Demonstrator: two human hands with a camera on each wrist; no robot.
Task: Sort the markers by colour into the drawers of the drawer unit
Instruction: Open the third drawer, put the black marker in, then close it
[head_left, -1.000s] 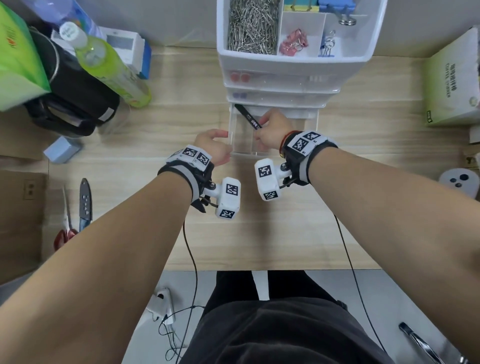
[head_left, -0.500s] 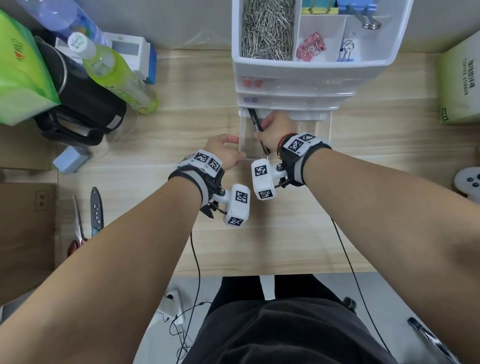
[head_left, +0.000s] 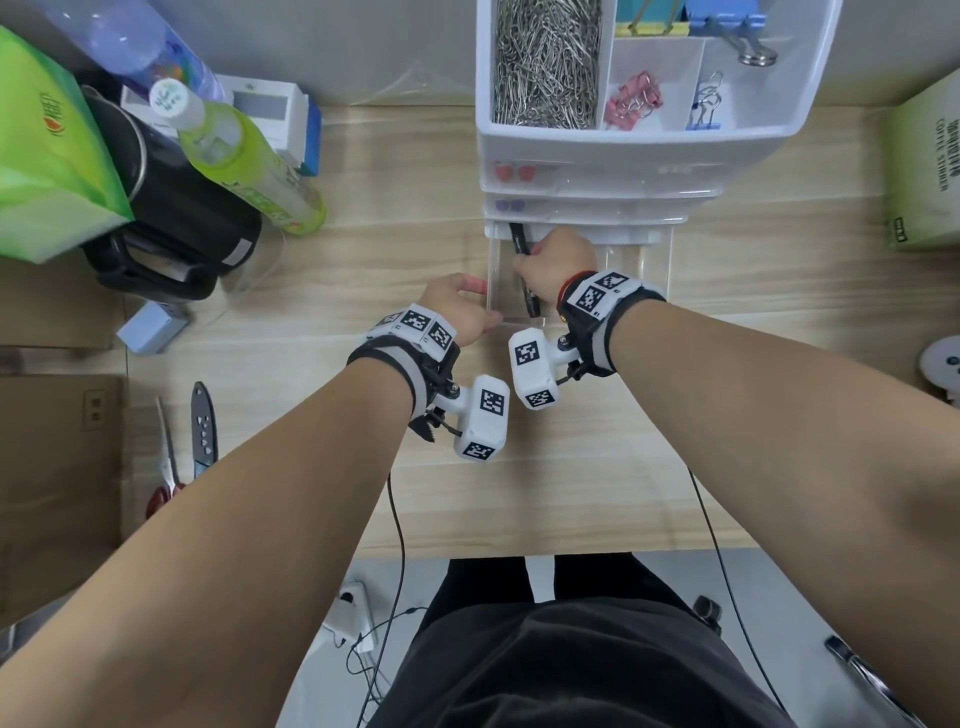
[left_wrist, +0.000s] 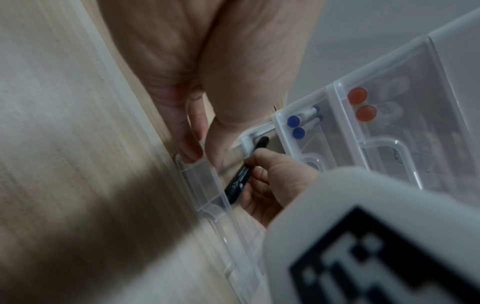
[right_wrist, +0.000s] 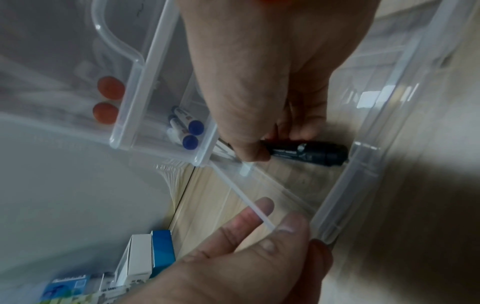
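The left hand (head_left: 457, 310) pinches the near left corner of the pulled-out bottom drawer (head_left: 655, 270) of the drawer unit (head_left: 597, 156), inside which the right hand (head_left: 556, 262) grips one black marker (right_wrist: 306, 153), below two blue markers (left_wrist: 296, 126) and two red markers (left_wrist: 361, 104) in the drawers above

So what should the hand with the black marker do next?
Probably let go. The right hand grips the black marker low inside the open bottom drawer, while the left hand holds the drawer's corner. Blue markers and red markers fill the drawers above.
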